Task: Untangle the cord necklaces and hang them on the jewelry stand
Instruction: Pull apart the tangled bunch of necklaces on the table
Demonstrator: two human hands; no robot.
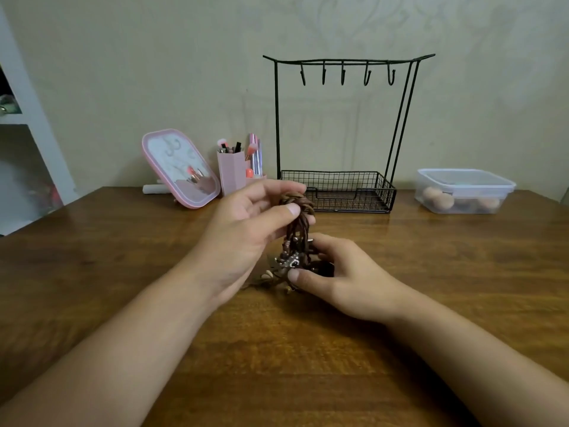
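Note:
A tangled bundle of brown cord necklaces (pixel 297 234) with metal and bead pendants is held just above the wooden table (pixel 123 257) at its middle. My left hand (pixel 249 226) pinches the upper loops of the bundle between thumb and fingers. My right hand (pixel 335 272) grips the lower end, around the pendants and clasps. A few pale beads trail onto the table below. The black wire jewelry stand (pixel 345 131) stands behind, against the wall, its several hooks bare and its mesh basket base showing nothing inside.
A pink-framed mirror (pixel 180 167) leans at the back left beside a pink holder of makeup brushes (pixel 234 171). A lidded clear plastic box (pixel 465 191) with round sponges sits at the back right. White shelving (pixel 27 134) stands at the far left.

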